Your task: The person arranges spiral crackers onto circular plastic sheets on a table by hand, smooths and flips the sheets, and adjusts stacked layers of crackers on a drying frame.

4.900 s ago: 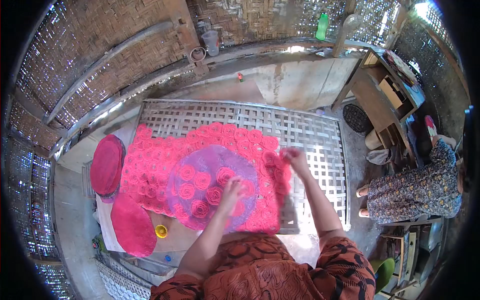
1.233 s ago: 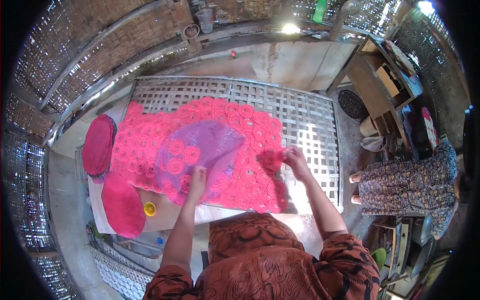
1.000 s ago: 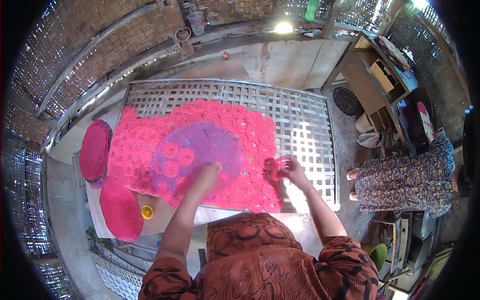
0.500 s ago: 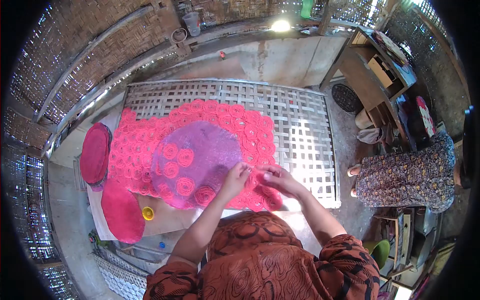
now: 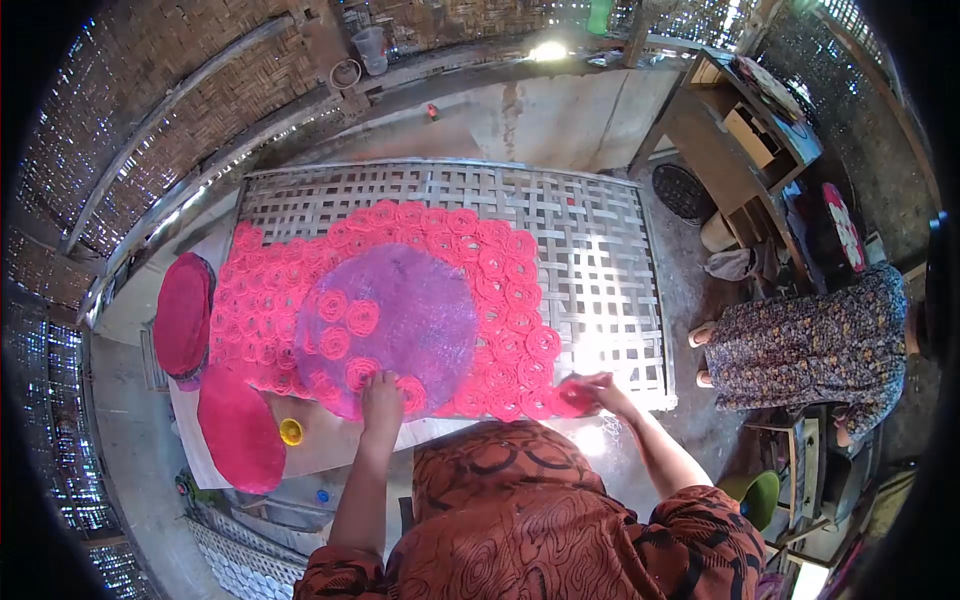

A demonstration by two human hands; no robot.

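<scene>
My left hand reaches down onto a round purple disc, fingers drawn together at the edge of a pink coiled rosette; whether they pinch it is hidden. Another rosette lies just right of that hand. Several more rosettes are spread over the disc's left part. Beneath the disc is a wide pink sheet of joined rosettes. At the sheet's front right corner, my right hand is closed on a loose pink rosette, with thin strands hanging below the hand.
Everything rests on a woven bamboo slat platform. To the left are dark pink ovals, a bright pink oval and a yellow cup. A person in a patterned garment is at the right, near a wooden cabinet.
My hands were together over the sheet's front edge. Now the left has moved left onto the disc's rosettes, and the right has moved right and slightly down with a pink rosette.
</scene>
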